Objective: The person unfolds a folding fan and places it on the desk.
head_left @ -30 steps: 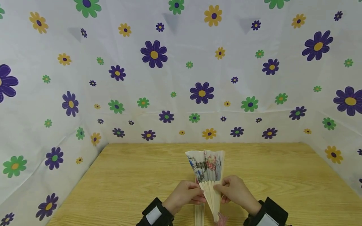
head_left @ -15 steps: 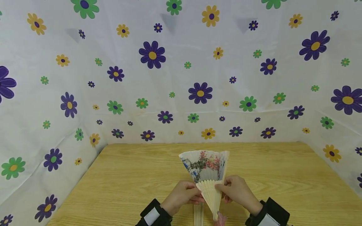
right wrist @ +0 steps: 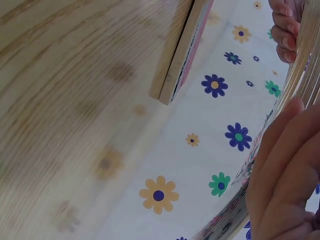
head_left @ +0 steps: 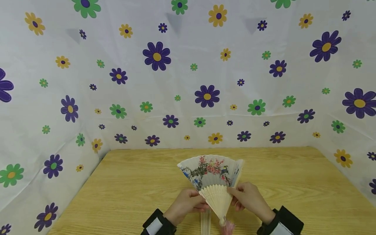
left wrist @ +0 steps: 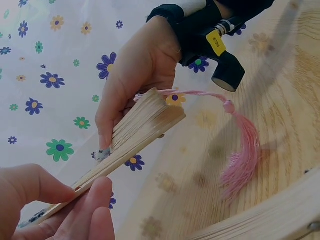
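Observation:
A folding fan [head_left: 215, 171], with pale wooden ribs and a leaf printed with red blossoms and a bird, is spread partway between both hands. My left hand [head_left: 186, 204] pinches its left outer rib between thumb and fingers. On the opposite edge, my right hand [head_left: 249, 199] grips the stacked ribs, thumb on the front. From the fan's pivot hangs a pink tassel [left wrist: 245, 160]. The left wrist view catches the ribs [left wrist: 145, 125] edge-on.
A second fan [head_left: 206, 222], folded, lies on the wooden table [head_left: 132, 182] under the held one, partly hidden by it. White cloth [head_left: 176, 78] with printed flowers stands behind the table and along both sides.
The fan has spread wider, from a narrow wedge to a broad one, showing more of its printed leaf. My hands have moved slightly apart, each keeping its hold.

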Available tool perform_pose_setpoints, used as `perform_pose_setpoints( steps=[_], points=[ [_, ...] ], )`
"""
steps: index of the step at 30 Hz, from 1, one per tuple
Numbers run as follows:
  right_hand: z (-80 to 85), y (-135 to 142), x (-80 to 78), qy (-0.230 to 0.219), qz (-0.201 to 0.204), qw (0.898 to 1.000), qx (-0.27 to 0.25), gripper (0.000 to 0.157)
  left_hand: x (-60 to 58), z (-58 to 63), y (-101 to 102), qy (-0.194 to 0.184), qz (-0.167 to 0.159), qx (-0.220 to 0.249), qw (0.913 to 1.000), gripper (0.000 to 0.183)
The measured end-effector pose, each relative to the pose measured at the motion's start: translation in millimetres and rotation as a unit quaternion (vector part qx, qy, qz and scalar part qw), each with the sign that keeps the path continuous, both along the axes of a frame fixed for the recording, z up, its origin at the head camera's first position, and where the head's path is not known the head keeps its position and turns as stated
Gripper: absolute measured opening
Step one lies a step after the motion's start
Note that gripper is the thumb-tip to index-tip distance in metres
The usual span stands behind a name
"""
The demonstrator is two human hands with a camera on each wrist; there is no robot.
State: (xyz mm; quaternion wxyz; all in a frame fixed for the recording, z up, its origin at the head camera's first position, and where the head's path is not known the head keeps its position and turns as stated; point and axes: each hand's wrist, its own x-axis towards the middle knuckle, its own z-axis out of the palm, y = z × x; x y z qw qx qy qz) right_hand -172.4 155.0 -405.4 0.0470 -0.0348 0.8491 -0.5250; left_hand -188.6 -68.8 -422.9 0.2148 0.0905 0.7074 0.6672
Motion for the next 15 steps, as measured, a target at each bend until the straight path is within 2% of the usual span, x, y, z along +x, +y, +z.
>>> perform_pose_setpoints(
  steps=[9,15],
  points=[
    [-3.7,5.0,1.4,0.001,-0.009,1.000,-0.007,0.042,0.0,-3.6,-3.9,-0.005,0.003,0.007,1.0000,0.024],
    [-6.7,6.0,1.2,-0.003,-0.044,0.999,-0.026,0.040,0.4,-5.0,-6.6,0.000,0.006,0.005,1.0000,0.028]
  ],
)
